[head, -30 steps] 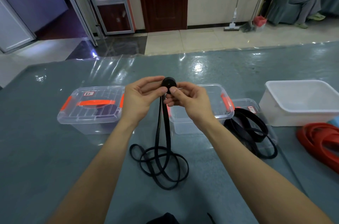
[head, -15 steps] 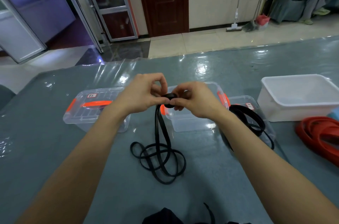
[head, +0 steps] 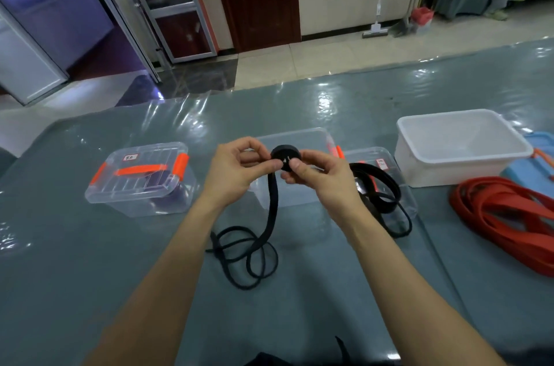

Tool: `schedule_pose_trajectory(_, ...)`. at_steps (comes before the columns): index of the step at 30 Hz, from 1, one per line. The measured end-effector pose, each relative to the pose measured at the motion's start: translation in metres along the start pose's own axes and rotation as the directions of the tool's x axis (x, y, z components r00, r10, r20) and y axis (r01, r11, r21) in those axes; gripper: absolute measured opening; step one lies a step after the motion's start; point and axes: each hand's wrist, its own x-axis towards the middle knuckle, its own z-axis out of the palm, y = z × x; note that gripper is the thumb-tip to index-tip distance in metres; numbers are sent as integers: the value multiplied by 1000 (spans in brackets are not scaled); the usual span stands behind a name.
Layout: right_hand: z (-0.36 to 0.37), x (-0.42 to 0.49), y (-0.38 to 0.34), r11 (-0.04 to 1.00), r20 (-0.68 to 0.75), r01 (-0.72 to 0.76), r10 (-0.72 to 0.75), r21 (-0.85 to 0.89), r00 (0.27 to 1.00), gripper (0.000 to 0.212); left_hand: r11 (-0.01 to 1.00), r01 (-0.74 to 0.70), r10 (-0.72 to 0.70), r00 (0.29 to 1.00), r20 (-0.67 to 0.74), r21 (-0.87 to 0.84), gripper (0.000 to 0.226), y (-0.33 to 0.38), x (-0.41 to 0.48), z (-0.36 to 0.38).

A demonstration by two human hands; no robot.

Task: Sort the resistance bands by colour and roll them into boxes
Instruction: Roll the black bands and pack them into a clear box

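Head-worn camera looks forward-down, close over table [head: 90, 275].

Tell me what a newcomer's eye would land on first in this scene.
Centre frame, the left hand and right hand pinch the rolled end of a black resistance band, its loose tail hanging to loops on the grey table. At the right edge lies a bright heap of red resistance bands, beside a white tub. At left sits a lidded clear box with orange latches.
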Motion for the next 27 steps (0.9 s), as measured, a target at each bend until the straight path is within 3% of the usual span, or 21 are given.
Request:
schedule_pose_trajectory(4, -31, -12, 4, 911, 81, 18, 18, -413, 997, 41, 914, -24, -66, 976, 208, 404, 23, 15, -7, -2)
schedule_pose_trajectory(9, -27, -27, 25, 759, 273, 186, -11, -624, 962, 14, 751, -155, -115, 926, 359, 642, 29, 28, -19, 10)
schedule_pose_trajectory(12, -23, -34, 31, 790, 244, 220, -92, -572, 965, 14, 827, -114, -57, 957, 283, 551, 29, 20, -32, 11)
schedule_pose_trajectory(15, -20, -37, 33, 896, 165, 178, -119, -407, 979, 16, 967, 19, -41, 996, 83, 256, 27, 1, -50, 15)
schedule_pose_trajectory(18, -19, -40, 37, 974, 134, 123, -99, -189, 986, 18, 997, 73, -74, 996, -46, -27, 30, -16, -67, 24)
schedule_pose_trajectory(20, -18, -42, 39, 994, 119, 77, -68, -73, 991, 21, 991, 78, -87, 993, -76, -111, 30, -22, -73, 31)
schedule_pose_trajectory(23, -19, -43, 38, 998, 163, 10, 1, -66, 987, 20, 996, 80, -82, 993, -86, -29, 29, -23, -74, 30)
schedule_pose_trajectory(27, -26, -37, 30, 915, 249, 85, 18, -395, 968, 37, 924, 67, -90, 995, 44, 377, 29, -7, -61, 9)
